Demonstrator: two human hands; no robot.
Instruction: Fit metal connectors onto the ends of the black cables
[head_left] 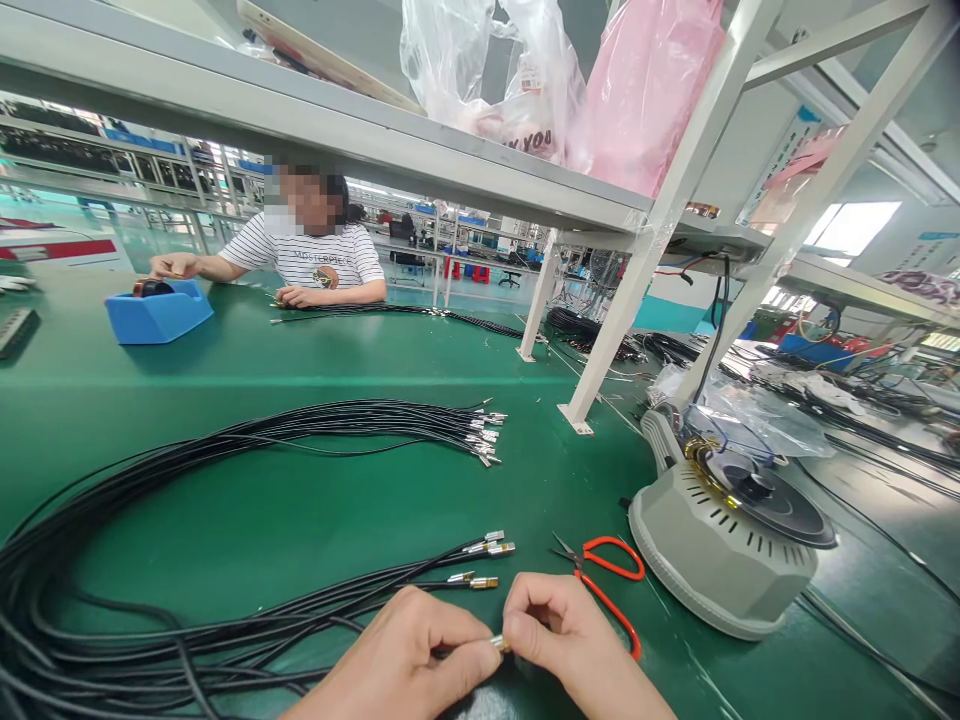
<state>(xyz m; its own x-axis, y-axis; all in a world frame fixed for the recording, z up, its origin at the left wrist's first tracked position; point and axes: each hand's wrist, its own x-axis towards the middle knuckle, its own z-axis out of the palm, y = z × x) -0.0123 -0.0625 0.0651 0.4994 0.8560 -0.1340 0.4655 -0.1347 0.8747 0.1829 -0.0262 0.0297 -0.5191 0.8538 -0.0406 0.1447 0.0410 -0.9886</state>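
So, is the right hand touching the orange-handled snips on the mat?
Cannot tell. In the head view the right hand covers part of the orange-handled snips, hiding any contact or gap above the green mat.

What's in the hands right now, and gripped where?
Both hold one black cable at its tip: the left hand pinches the cable just behind the metal connector, and the right hand pinches the connector end itself.

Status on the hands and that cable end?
Left hand and right hand both pinch one cable's metal connector. Loose cable ends just beyond. Orange snips beside right hand; nothing blocking.
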